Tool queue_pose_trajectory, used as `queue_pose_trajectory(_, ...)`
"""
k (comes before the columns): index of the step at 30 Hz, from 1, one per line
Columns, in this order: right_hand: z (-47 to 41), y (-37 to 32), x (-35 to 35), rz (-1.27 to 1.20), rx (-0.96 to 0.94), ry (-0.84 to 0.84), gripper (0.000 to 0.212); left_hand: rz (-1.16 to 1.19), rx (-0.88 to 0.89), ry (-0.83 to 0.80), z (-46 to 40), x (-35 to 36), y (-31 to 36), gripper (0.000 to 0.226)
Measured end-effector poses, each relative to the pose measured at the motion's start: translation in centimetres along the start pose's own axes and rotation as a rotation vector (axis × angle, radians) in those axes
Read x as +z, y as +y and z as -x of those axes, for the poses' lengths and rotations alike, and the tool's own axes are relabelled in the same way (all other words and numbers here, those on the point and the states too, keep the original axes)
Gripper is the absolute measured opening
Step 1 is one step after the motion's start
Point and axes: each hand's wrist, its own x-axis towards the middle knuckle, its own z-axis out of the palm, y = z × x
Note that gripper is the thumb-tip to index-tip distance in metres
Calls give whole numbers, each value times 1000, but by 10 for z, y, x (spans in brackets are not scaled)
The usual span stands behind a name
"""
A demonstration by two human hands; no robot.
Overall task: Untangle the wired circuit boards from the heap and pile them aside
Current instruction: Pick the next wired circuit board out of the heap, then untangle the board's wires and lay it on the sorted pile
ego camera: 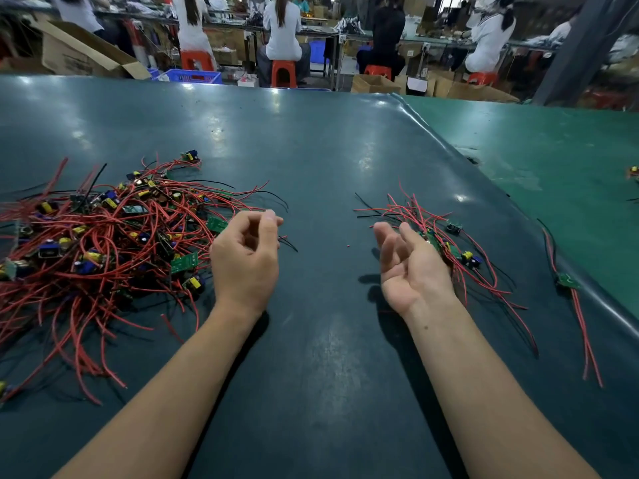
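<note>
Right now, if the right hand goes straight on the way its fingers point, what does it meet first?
The right hand is open, palm up, fingers aimed forward and slightly left. That line looks free: bare mat ahead. The small pile lies beside and partly under the hand, to its right, not in its path. Depth is uncertain.

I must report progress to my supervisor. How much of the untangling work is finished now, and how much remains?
Done: a small pile of separated boards lies on the right, and one lone wired board lies further right on the green mat. In hand: nothing; the left hand is loosely curled beside the heap, and the right hand is open, palm up, by the small pile. Left: most of the job, as the big tangled heap is far larger.
</note>
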Motion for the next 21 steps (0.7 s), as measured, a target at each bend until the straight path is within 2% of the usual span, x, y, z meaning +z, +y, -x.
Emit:
queue_pose_trajectory(3,2,4,1,154,-15,-56,11,-402,174,3,4,-3,-2,13)
queue_pose_trajectory(5,3,6,2,327,-68,-89,7,-648,224,-2,4,-5,-7,22)
queue_pose_trajectory(7,4,9,2,491,-94,-132,7,-839,135,-64,1,-10,-12,38)
queue_pose_trajectory(10,8,15,4,627,-102,-198,14,-1072,9,-199,-3,-12,-16,33)
queue_pose_trajectory(12,9,17,4,676,-113,-228,14,-1105,25,-236,-4,-13,-16,27)
queue_pose_trajectory(15,10,17,4,705,-114,-243,12,-950,61,-236,-8,-18,-17,22)
queue_pose_trajectory(17,10,17,4,712,-114,-244,11,-862,88,-153,-8,-21,-13,22)
queue_pose_trajectory(20,11,16,4,724,-114,-254,11,-1007,119,86,-6,-27,-5,28)
queue_pose_trajectory(21,11,16,4,727,-115,-258,11,-1064,73,97,-5,-30,-3,31)
